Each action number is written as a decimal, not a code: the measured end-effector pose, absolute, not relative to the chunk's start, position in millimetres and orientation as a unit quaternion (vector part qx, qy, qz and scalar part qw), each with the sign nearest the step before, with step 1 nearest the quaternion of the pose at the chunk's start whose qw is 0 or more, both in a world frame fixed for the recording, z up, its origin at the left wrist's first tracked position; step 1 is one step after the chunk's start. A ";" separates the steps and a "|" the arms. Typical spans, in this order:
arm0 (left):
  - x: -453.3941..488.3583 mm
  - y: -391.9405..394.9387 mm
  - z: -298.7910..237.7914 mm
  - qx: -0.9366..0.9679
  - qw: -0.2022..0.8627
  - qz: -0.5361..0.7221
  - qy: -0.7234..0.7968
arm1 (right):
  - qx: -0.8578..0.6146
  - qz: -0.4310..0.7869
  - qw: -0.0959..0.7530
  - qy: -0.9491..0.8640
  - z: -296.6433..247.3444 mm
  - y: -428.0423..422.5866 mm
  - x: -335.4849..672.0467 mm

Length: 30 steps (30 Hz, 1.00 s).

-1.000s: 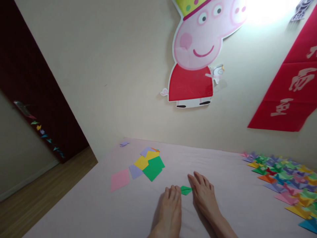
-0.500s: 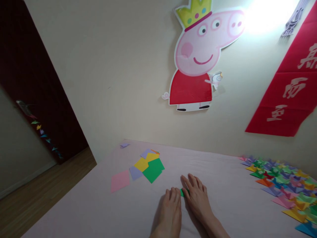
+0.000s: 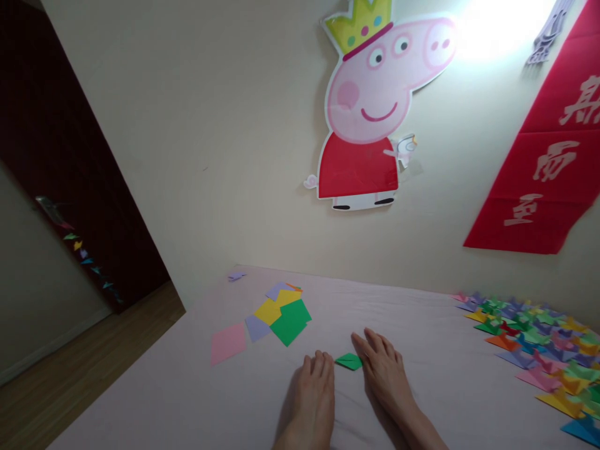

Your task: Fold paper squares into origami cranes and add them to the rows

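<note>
A small folded green paper (image 3: 349, 360) lies on the pale pink sheet (image 3: 422, 331) between my two hands. My left hand (image 3: 313, 394) rests flat on the sheet, fingers stretched out, its fingertips just left of the paper's tip. My right hand (image 3: 385, 374) also lies flat with fingers stretched out, its inner edge against the paper's right side. Neither hand holds anything.
A loose pile of flat paper squares (image 3: 281, 312), green, yellow, lilac and pink, lies ahead to the left. Several folded coloured paper pieces (image 3: 539, 340) cover the right side. The wall (image 3: 210, 156) stands close behind. The sheet's left edge drops to a wooden floor (image 3: 70, 375).
My hands were pressed close together half a second ago, covering most of the green paper. They have drawn apart and the paper shows almost whole again.
</note>
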<state>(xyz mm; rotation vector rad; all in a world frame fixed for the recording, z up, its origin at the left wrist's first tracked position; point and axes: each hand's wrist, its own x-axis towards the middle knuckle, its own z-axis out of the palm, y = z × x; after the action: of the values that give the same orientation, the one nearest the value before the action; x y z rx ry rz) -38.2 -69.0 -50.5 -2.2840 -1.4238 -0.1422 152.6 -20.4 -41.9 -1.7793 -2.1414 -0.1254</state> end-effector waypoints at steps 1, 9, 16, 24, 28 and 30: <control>-38.9 -68.1 -48.8 -0.828 0.218 -0.049 -0.514 | -0.630 -0.039 0.176 -0.756 -42.1 -19.8 153.6; -3.7 -64.5 -26.1 -0.843 0.144 -0.096 -0.510 | -0.638 -0.019 0.186 -0.747 -42.8 -17.6 155.9; 12.8 -61.6 -14.0 -0.857 0.086 -0.053 -0.506 | -0.627 -0.006 0.230 -0.744 -50.5 -15.1 163.6; 2.7 -51.2 10.7 -0.856 -0.042 -0.082 -0.508 | -0.541 0.139 0.350 -0.752 -33.7 -15.7 178.0; -4.8 -38.5 8.1 -0.819 -0.139 -0.175 -0.529 | -0.502 0.204 0.329 -0.773 -16.2 -22.2 172.6; -9.4 -33.4 4.7 -0.807 -0.176 -0.201 -0.527 | -0.507 0.214 0.310 -0.776 -11.9 -23.5 170.0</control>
<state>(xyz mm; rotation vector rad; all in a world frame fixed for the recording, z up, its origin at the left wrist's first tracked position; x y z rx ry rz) -9.4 -33.4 4.7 -2.8642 -1.8718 -0.7134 170.0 -23.5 -11.9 -1.3385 -2.0484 0.5641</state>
